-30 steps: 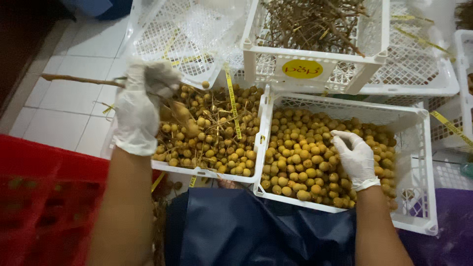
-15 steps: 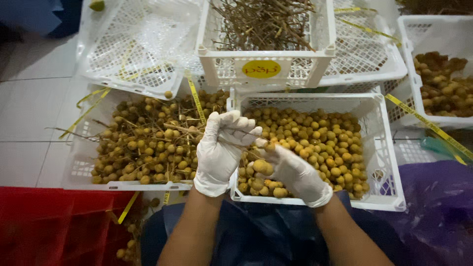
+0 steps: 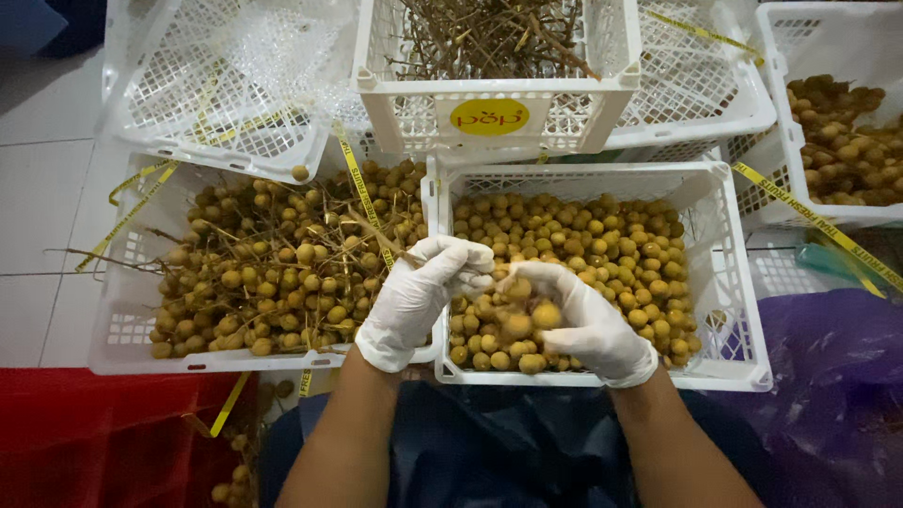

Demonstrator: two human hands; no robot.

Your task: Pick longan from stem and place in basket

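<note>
White tiled floor [image 3: 47,188] carries white plastic crates. Gloved left hand [image 3: 419,296] and right hand [image 3: 578,320] pinch a longan cluster [image 3: 517,306] over the loose-fruit crate [image 3: 724,273], beside the stemmed-fruit crate [image 3: 122,320].

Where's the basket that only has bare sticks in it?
The crate of bare stems sits top middle in the head view, right behind the crate of loose fruit.

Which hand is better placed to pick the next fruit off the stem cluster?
Right, probably. The right hand cups the fruit cluster over the loose-fruit crate, its fingers on it. The left hand grips the cluster's stem end.
</note>
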